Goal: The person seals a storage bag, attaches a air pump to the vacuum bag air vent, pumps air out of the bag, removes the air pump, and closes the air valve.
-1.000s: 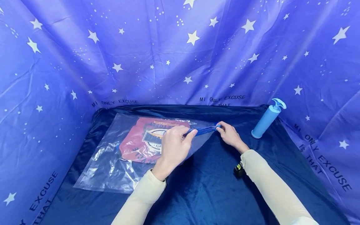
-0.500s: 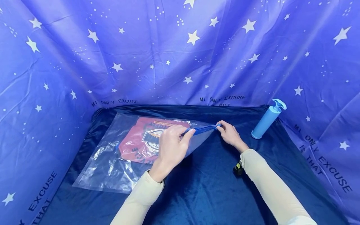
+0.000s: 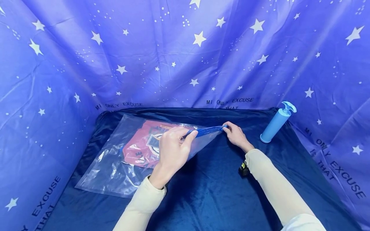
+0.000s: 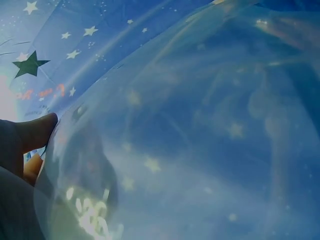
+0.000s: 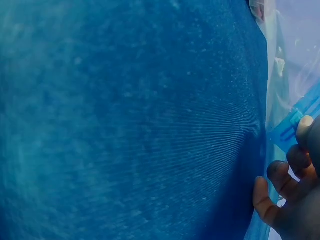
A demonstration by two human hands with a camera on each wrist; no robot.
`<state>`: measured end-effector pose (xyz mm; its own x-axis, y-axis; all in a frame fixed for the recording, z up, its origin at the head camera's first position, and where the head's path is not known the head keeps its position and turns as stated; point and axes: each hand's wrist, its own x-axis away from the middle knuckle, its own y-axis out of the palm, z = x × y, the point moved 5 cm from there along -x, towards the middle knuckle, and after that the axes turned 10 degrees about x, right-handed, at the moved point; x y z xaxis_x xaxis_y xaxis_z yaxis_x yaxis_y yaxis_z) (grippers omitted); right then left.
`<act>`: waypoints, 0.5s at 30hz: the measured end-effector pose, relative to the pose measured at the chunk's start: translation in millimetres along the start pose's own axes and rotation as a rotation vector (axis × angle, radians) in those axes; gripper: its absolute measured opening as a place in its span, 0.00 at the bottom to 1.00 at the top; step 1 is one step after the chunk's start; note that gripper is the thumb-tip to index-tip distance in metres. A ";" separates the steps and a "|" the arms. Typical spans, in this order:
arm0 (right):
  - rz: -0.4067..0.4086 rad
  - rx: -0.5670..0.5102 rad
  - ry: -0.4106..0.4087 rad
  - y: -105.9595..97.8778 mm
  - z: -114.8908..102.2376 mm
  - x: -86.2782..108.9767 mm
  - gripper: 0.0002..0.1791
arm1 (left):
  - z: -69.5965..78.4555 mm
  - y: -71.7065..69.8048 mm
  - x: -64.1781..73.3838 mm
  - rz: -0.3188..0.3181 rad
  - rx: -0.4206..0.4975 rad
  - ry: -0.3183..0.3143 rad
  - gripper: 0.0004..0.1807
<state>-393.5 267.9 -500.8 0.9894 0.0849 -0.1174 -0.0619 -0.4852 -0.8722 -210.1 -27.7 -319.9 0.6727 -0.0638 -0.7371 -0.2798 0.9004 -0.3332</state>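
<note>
A clear plastic storage bag (image 3: 115,179) with a blue zip strip (image 3: 209,130) along its right edge lies on the dark blue cloth. Inside it is a folded red garment (image 3: 136,144) with a printed badge, partly covered by the left hand. My left hand (image 3: 173,149) pinches the zip strip near its middle, raising that edge off the cloth. At the strip's far right corner, my right hand (image 3: 235,134) pinches a small light-blue slider (image 5: 296,118) between thumb and finger. Clear film (image 4: 190,140) fills most of the left wrist view.
To the right of the bag stands a light-blue hand pump (image 3: 273,125) with a T-shaped handle. Dark blue velvety cloth (image 3: 214,192) covers the surface. Purple star-patterned curtains (image 3: 173,48) enclose the back and both sides.
My left hand has shifted slightly left along the zip strip, showing more of the strip between both hands. The right hand stays at the corner. The head view has moved a little.
</note>
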 end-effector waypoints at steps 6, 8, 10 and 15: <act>-0.020 0.010 -0.013 0.9 1.1 0.1 0.12 | -0.7 -0.6 -1.9 0.010 -0.003 0.025 0.21; -0.026 0.011 -0.010 1.3 1.3 0.2 0.12 | -1.5 -1.1 -3.3 0.017 0.002 0.032 0.17; -0.026 0.001 -0.006 1.7 1.5 0.2 0.12 | -3.3 -1.3 -4.2 0.025 0.008 0.033 0.13; -0.001 -0.141 -0.013 1.2 1.1 0.8 0.11 | -9.3 2.0 -2.6 0.035 0.037 -0.009 0.18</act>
<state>-393.0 268.3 -502.4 0.9877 0.0956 -0.1236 -0.0414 -0.6023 -0.7972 -218.7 -29.7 -324.0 0.6695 -0.0285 -0.7423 -0.2775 0.9173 -0.2855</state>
